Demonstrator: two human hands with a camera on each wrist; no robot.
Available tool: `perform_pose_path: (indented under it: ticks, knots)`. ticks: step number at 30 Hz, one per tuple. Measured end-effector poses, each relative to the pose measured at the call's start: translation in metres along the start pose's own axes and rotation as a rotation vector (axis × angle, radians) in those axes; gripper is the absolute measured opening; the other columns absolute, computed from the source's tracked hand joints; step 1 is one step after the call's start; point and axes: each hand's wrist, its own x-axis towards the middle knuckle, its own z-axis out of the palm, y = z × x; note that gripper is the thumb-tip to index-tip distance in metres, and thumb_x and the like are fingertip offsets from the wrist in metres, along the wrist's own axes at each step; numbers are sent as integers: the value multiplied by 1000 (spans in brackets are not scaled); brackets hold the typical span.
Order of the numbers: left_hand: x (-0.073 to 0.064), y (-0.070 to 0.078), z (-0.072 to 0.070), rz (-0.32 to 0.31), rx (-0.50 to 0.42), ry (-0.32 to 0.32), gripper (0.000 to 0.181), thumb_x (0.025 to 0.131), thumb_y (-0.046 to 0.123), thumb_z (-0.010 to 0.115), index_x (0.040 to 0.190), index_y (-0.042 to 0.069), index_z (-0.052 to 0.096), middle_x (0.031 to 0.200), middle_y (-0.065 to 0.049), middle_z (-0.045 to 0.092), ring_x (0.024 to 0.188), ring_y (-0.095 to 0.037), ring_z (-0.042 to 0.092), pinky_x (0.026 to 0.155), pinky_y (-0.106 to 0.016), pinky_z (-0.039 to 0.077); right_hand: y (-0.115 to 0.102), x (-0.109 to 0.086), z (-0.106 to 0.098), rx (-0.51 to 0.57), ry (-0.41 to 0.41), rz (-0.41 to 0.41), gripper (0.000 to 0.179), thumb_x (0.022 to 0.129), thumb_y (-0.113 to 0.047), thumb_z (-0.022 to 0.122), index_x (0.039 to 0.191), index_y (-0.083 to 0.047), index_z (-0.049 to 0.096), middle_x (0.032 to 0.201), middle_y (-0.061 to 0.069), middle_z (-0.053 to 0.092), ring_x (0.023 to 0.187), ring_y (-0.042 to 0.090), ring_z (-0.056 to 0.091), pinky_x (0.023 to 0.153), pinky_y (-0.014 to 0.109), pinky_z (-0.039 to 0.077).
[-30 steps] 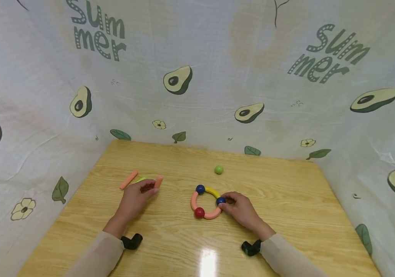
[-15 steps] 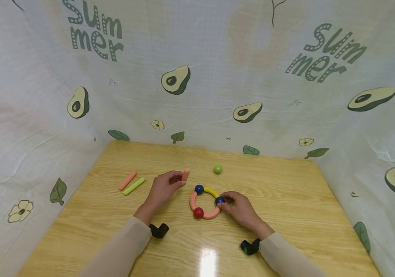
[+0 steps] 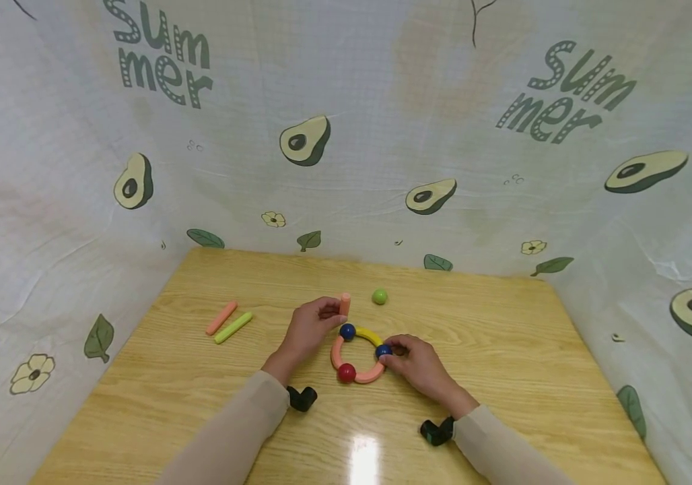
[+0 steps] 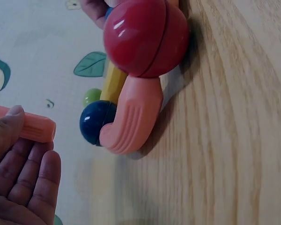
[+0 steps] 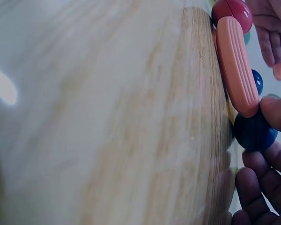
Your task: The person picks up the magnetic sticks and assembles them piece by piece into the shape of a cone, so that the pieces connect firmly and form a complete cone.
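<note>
A ring of curved rods and balls lies on the table: a red ball [image 3: 347, 373], two blue balls, a yellow curved rod [image 3: 370, 335] and two salmon curved rods [image 4: 136, 112]. My right hand [image 3: 419, 364] pinches the ring's right blue ball [image 5: 255, 131] between thumb and fingers. Just above the ring's upper-left blue ball [image 3: 348, 331], my left hand [image 3: 312, 327] holds a straight salmon rod [image 3: 344, 304] upright between thumb and fingers. In the left wrist view that rod's free end [image 4: 47, 130] points toward the ring, with a gap between them.
A green ball [image 3: 379, 296] sits behind the ring. To the left lie another salmon rod [image 3: 221, 318] and a yellow-green rod [image 3: 233, 328], side by side on the wooden table [image 3: 473, 316]. A printed cloth [image 3: 358, 135] hangs around the back and sides.
My left hand has carried the salmon rod rightward from beside the loose rods to the ring's upper-left blue ball. The right hand stays on its blue ball, and the ring lies as before.
</note>
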Motion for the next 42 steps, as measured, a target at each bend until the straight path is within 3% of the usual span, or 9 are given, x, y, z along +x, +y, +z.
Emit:
perform_pose_path:
  ticks: [6,27,35,42]
  knots:
    - [1,-2,8,-19,15,-14,27,99,24,77,125,14,74,117,-1,76,109,-19,72,97,-40,59,0,0,1,-10,-3,-1,33,95,-30,81,123,-14,75,107,-5,72,98,12,65,88,34,55]
    - [3,-7,18,10,10,-49,27,98,20,77,124,13,73,117,-3,76,109,-21,73,93,-39,60,-3,0,0,16,-7,18,31,96,-31,81,122,-15,76,107,-4,72,98,10,64,87,34,54]
    - [2,-16,20,16,150,-94,39,96,25,81,131,10,73,119,-5,73,105,-22,69,93,-42,58,0,0,1,10,0,10,31,96,-30,81,123,-15,76,106,-5,72,97,11,64,87,32,54]
    - [4,-18,21,10,139,-86,31,97,24,79,124,9,76,114,-5,76,102,-18,71,91,-40,59,1,-1,2,10,4,9,31,95,-28,81,122,-15,76,104,-5,72,95,10,64,86,31,54]
